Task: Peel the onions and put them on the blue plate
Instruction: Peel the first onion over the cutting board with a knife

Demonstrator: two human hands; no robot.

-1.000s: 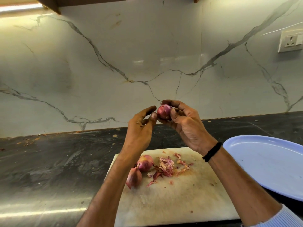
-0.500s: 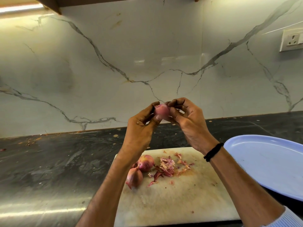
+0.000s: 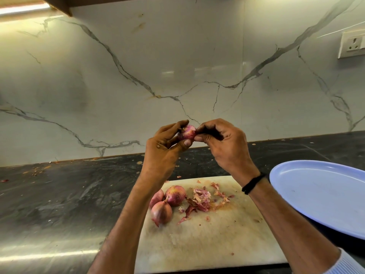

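Both hands gripped one onion (image 3: 187, 132) above the surface (image 3: 59, 194): left hand (image 3: 164, 149) cradling it, right hand (image 3: 223, 143) pinching its right side. Unpeeled onions (image 3: 167, 202) lay on the cutting board (image 3: 207, 244), left of the blue plate (image 3: 320, 194).

Dark counter (image 3: 59, 194): cutting board (image 3: 207, 244), blue plate (image 3: 325, 194)

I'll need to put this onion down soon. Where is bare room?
The blue plate is bare where visible. The cutting board is free on its near half, below the peels. Crowded: its far left, around three onions.
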